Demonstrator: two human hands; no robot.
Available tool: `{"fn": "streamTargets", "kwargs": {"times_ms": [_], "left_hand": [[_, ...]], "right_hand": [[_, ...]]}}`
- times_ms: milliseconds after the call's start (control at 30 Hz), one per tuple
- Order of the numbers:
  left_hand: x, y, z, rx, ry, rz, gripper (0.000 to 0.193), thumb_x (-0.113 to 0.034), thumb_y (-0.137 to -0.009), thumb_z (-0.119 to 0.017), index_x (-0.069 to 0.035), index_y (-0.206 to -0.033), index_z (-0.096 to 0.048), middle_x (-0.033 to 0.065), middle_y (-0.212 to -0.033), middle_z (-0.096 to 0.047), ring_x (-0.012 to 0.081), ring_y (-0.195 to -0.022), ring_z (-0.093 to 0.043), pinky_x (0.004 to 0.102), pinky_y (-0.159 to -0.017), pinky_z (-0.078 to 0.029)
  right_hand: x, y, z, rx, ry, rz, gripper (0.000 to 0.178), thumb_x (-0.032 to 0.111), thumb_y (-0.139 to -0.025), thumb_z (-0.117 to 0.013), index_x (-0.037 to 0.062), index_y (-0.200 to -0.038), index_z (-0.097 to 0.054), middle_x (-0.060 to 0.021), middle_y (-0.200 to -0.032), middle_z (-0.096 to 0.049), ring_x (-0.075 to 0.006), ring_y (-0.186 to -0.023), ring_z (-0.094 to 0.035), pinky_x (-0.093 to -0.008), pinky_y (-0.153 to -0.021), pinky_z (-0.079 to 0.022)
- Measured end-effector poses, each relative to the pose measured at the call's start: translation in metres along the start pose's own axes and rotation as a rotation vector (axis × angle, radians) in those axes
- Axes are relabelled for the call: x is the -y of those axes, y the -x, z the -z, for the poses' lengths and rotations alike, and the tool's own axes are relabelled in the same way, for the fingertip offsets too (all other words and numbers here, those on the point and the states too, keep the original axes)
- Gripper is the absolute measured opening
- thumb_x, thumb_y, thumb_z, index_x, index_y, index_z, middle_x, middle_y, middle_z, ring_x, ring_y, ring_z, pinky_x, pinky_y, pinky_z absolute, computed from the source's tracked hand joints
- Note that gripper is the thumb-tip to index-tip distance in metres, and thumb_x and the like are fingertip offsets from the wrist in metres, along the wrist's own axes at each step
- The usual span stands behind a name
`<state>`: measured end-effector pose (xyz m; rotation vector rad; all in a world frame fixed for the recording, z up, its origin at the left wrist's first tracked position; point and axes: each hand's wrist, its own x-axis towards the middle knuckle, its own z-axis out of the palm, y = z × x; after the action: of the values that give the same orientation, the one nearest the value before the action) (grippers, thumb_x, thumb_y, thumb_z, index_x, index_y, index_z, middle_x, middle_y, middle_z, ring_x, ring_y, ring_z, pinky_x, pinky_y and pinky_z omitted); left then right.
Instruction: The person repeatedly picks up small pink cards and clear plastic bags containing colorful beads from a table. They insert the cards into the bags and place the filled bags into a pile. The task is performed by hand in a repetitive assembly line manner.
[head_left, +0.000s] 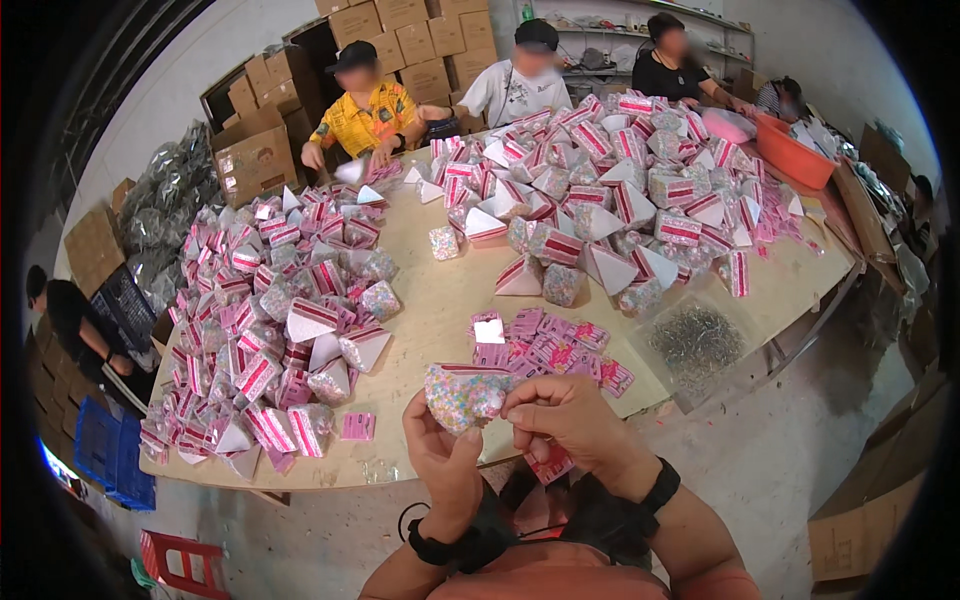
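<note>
Close in front of me, over the near table edge, a cake-slice-shaped piece covered in pastel sprinkles [468, 398] is gripped by my left hand [442, 450], thumb in front. Its top edge shows white and dark pink layers. My right hand [565, 420] is closed, its thumb and forefinger pinched against the right end of the piece. From under those fingers a pink printed card [548, 465] sticks out. What lies between the fingertips is too small to make out. Beyond my hands, several pink cards [552, 348] lie in a loose pile.
Large heaps of similar slices cover the left side [270, 320] and far right [620, 190] of the table [420, 290]. A clear tray of small metal pieces [697, 338] sits at the right edge. Several people work across the table. An orange basin [795, 150] stands far right.
</note>
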<state>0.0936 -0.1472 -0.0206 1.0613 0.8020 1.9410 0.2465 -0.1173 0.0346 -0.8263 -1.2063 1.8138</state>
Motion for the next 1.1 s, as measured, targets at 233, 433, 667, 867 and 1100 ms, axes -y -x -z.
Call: {"fn": "streamTargets", "kwargs": {"times_ms": [233, 433, 667, 867, 1100], "left_hand": [[0.000, 0.000, -0.002, 0.004, 0.005, -0.014, 0.060, -0.006, -0.077, -0.065, 0.002, -0.128, -0.035, 0.0141, -0.119, -0.049, 0.0220, -0.109, -0.052, 0.0373, -0.096, -0.043], [0.003, 0.001, -0.001, -0.010, -0.006, -0.014, 0.060, -0.004, -0.076, -0.065, 0.002, -0.128, -0.035, 0.0136, -0.120, -0.049, 0.0212, -0.110, -0.051, 0.0363, -0.096, -0.042], [0.002, 0.001, 0.002, -0.002, -0.088, -0.018, 0.065, 0.003, -0.072, -0.064, 0.001, -0.129, -0.034, 0.0121, -0.120, -0.046, 0.0199, -0.111, -0.048, 0.0346, -0.096, -0.040], [0.002, -0.003, 0.007, 0.097, -0.232, -0.114, 0.070, 0.001, -0.072, -0.066, 0.002, -0.131, -0.029, 0.0138, -0.122, -0.043, 0.0216, -0.114, -0.046, 0.0356, -0.099, -0.038], [0.003, -0.004, 0.008, 0.141, -0.322, -0.163, 0.072, 0.001, -0.070, -0.067, 0.003, -0.131, -0.028, 0.0146, -0.124, -0.040, 0.0227, -0.115, -0.045, 0.0372, -0.101, -0.036]], "right_hand": [[-0.002, 0.000, -0.002, -0.037, -0.054, -0.005, 0.010, 0.004, -0.084, -0.061, -0.0025, -0.091, -0.063, -0.0086, -0.063, -0.062, -0.0085, -0.043, -0.053, -0.0199, -0.040, -0.041], [-0.003, 0.000, -0.001, -0.043, -0.074, -0.019, 0.009, 0.004, -0.084, -0.061, -0.0019, -0.091, -0.063, -0.0079, -0.062, -0.062, -0.0079, -0.042, -0.052, -0.0198, -0.039, -0.040], [-0.002, 0.000, -0.001, -0.070, 0.012, -0.003, 0.008, 0.004, -0.084, -0.060, -0.0011, -0.089, -0.063, -0.0063, -0.061, -0.061, -0.0066, -0.042, -0.051, -0.0194, -0.039, -0.039], [-0.001, 0.002, -0.002, -0.127, 0.144, 0.021, 0.007, 0.005, -0.085, -0.059, 0.0001, -0.086, -0.063, -0.0041, -0.060, -0.059, -0.0054, -0.042, -0.050, -0.0193, -0.037, -0.038], [-0.006, -0.003, -0.003, -0.187, 0.355, 0.106, 0.008, 0.008, -0.085, -0.058, 0.0012, -0.083, -0.063, -0.0024, -0.059, -0.057, -0.0054, -0.043, -0.049, -0.0209, -0.037, -0.037]]}}
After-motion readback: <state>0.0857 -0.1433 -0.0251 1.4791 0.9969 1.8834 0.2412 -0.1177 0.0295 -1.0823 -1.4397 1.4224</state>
